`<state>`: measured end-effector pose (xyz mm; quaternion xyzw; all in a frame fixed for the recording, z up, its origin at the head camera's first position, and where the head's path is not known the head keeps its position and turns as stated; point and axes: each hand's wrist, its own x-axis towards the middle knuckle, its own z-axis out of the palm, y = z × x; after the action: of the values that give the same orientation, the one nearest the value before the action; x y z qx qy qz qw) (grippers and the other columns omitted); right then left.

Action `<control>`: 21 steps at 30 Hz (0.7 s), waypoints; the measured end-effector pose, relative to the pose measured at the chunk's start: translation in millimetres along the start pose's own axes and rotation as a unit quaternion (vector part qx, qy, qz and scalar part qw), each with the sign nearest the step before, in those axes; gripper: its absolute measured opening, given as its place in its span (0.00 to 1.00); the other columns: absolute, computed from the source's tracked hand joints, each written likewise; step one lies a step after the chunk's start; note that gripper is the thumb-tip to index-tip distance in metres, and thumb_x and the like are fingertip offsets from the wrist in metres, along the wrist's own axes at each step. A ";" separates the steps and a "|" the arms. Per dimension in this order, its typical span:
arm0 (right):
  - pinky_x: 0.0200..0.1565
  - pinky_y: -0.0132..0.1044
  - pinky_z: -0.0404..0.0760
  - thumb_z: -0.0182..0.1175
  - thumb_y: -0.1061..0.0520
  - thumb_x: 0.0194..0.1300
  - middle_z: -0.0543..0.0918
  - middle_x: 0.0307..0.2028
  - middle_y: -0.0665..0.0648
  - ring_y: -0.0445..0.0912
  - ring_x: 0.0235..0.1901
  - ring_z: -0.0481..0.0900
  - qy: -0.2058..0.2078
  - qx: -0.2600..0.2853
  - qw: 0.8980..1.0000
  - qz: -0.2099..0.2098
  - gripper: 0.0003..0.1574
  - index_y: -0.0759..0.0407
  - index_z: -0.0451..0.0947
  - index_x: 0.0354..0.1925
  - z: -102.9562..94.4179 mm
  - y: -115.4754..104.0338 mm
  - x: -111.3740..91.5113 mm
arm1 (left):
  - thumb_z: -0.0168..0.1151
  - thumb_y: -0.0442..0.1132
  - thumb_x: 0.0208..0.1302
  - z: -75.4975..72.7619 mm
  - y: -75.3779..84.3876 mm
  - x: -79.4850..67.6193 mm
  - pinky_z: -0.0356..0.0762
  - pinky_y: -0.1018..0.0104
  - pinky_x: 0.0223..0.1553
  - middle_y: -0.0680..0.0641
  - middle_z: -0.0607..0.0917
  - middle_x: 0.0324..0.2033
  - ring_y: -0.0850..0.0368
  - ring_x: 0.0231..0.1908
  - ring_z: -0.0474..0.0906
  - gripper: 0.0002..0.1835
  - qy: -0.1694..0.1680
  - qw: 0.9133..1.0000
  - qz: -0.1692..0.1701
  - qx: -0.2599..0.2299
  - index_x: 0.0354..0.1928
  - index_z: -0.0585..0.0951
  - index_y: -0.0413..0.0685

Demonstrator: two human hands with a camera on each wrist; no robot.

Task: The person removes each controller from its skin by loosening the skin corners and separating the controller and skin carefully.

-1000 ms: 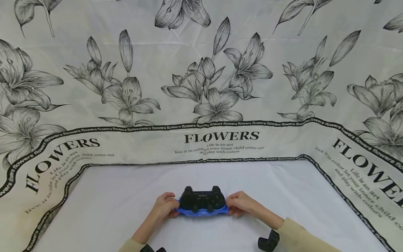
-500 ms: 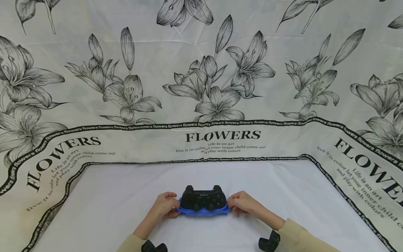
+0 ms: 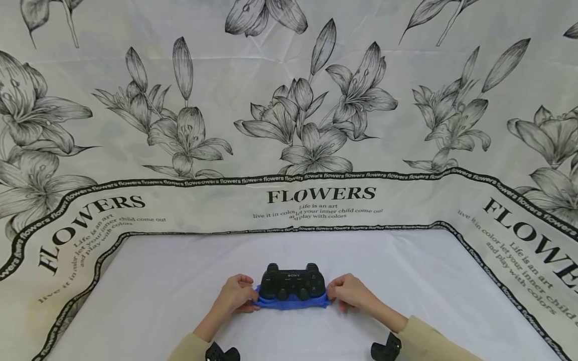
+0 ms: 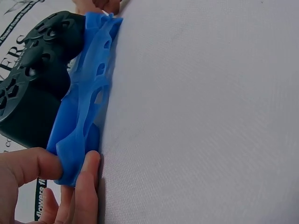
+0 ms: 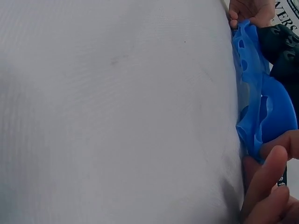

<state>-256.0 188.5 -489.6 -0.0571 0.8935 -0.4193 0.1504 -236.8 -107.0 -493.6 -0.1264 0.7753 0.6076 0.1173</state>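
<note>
A black Sony game controller (image 3: 292, 283) stands at the middle of the white table, its face and two thumbsticks toward me. A blue, stretchy silicone sleeve (image 4: 79, 100) with cut-out holes lies along its near, lower side and covers the grip ends. My left hand (image 3: 237, 295) pinches the sleeve's left end between thumb and fingers. At the other end, the thumb and index finger of my right hand (image 3: 351, 292) pinch the sleeve's right corner; its other fingers show loosely bent in the right wrist view. The controller's underside is hidden by the sleeve.
White cloth (image 3: 180, 265) covers the table. Behind and at both sides rises a flower-printed fabric (image 3: 311, 130) with black lettering. Black devices sit on the left wrist (image 3: 221, 352) and right wrist (image 3: 386, 347), below beige sleeves.
The controller has tipped up slightly, and more of the blue sleeve shows along its near edge. Both hands stay at the sleeve's ends, with only small shifts of the fingers.
</note>
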 end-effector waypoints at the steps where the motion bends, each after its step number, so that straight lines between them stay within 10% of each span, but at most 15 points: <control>1: 0.12 0.26 0.57 0.60 0.58 0.49 0.68 0.08 0.45 0.37 0.09 0.61 0.003 -0.002 1.000 0.000 0.13 0.60 0.85 0.34 -0.3 -0.9 0.3 | 0.62 0.22 0.42 -0.6 0.8 0.0 0.80 0.70 0.19 0.45 0.80 0.30 0.60 0.17 0.79 0.23 0.001 1.000 0.003 0.006 0.46 0.72 0.34; 21: 0.14 0.23 0.64 0.63 0.60 0.49 0.74 0.10 0.45 0.35 0.11 0.68 -0.023 0.036 0.999 0.020 0.16 0.64 0.85 0.39 -5.2 -0.8 -6.6 | 0.61 0.25 0.46 6.9 -5.2 -7.8 0.79 0.71 0.20 0.48 0.78 0.26 0.62 0.17 0.78 0.18 0.019 0.998 0.050 0.013 0.44 0.79 0.36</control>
<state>-251.4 193.4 -484.4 -0.0433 0.8749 -0.4472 0.1811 -227.5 -101.1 -497.3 -0.0972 0.7907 0.5999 0.0738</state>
